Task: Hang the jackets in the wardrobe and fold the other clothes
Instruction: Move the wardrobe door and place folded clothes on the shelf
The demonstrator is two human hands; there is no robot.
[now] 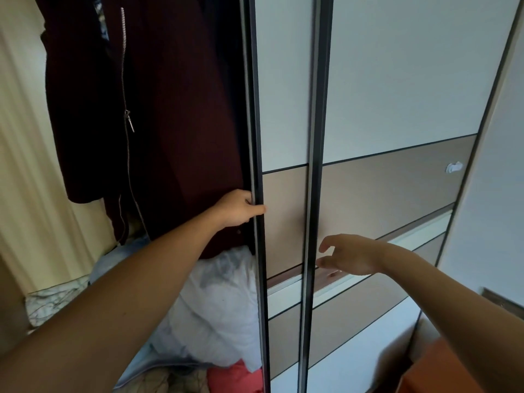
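A dark maroon jacket [170, 109] with a silver zipper hangs inside the open left part of the wardrobe. My left hand [238, 208] grips the dark edge frame of the sliding door [283, 95], fingers curled behind the frame and thumb on its front. My right hand [348, 255] hovers in front of the beige band of the second sliding door [397, 180], fingers loosely spread, holding nothing. Whether it touches the panel I cannot tell.
White bedding or a pillow [215, 307] is piled on the wardrobe floor under the jacket, with a red cloth [235, 378] below it. A cream curtain [22, 165] hangs at the left. An orange surface [442, 370] sits bottom right.
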